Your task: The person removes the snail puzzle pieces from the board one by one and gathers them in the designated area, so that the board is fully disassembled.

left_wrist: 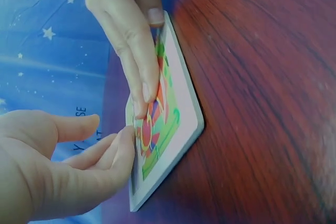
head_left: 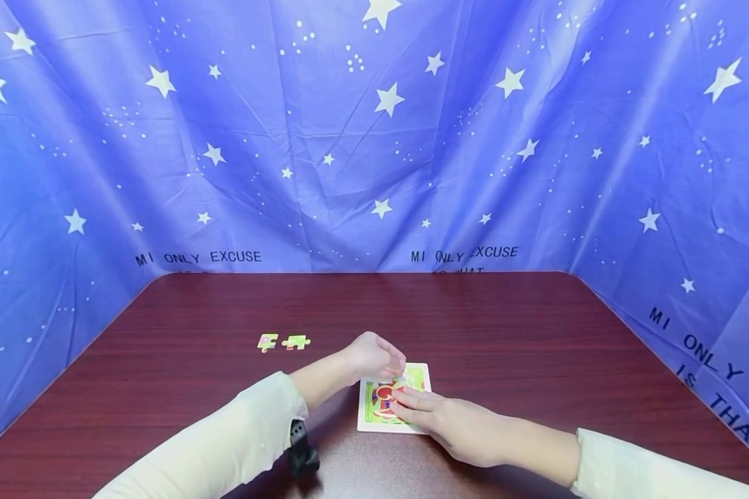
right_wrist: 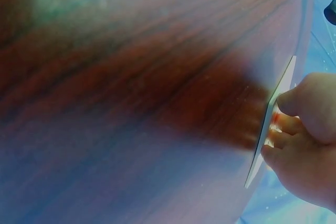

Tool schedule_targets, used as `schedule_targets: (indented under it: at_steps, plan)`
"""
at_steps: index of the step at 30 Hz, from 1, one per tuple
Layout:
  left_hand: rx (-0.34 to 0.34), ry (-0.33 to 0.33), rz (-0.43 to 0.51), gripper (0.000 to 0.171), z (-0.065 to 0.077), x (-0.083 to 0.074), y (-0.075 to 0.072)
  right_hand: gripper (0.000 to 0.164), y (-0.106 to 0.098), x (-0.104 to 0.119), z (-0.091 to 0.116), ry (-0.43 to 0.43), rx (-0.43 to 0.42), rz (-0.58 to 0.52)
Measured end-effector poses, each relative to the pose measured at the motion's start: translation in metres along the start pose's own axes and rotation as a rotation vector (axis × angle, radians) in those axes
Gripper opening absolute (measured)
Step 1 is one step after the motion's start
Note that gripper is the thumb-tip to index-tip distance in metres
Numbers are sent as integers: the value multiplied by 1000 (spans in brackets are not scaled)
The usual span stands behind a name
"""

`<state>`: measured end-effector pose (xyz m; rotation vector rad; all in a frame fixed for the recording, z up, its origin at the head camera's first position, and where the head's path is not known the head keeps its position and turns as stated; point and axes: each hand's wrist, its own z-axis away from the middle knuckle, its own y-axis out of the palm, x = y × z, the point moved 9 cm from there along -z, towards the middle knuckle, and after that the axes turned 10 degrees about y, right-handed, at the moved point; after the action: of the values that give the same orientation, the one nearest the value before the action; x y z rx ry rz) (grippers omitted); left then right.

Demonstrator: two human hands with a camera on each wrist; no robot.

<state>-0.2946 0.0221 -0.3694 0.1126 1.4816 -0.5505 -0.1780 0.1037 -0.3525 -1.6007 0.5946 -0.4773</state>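
Note:
A square jigsaw puzzle board (head_left: 369, 424) with a white frame and a colourful green, red and blue picture lies on the table. My left hand (head_left: 374, 357) is over its far left part, and in the left wrist view its fingertips (left_wrist: 126, 135) touch the board while the thumb stands apart. From the right, my right hand (head_left: 468, 424) rests on the picture with fairly straight fingers (left_wrist: 144, 61). In the right wrist view its thumb (right_wrist: 289, 102) is at the near edge of the board. The hands cover part of the picture.
Two loose puzzle pieces, one with pink on it (head_left: 266, 342) and a green one (head_left: 296, 342), lie left of the board on the dark red wooden table (head_left: 505, 333). A blue star-patterned curtain (head_left: 324, 125) hangs around the table's back and sides. A black strap device (head_left: 302, 450) is on the left wrist.

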Motion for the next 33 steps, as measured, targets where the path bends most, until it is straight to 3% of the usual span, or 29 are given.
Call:
schedule_targets:
  at_steps: [5,10,15,26,33]
  plan:
    - [-17,-84,163,19,-3,9,1,51,-1,0,0,-17,-18,-6]
    - [-13,-107,184,20,-4,10,1,50,-1,1,-1,-21,-17,6]
    - [-5,-107,137,19,-5,9,4,50,-1,0,0,-18,-15,5]
    - [-70,-5,-143,7,-5,-4,5,50,0,1,0,-23,-21,-13]
    - [-105,6,-172,4,-5,-6,3,48,-1,1,1,-16,-22,-15]
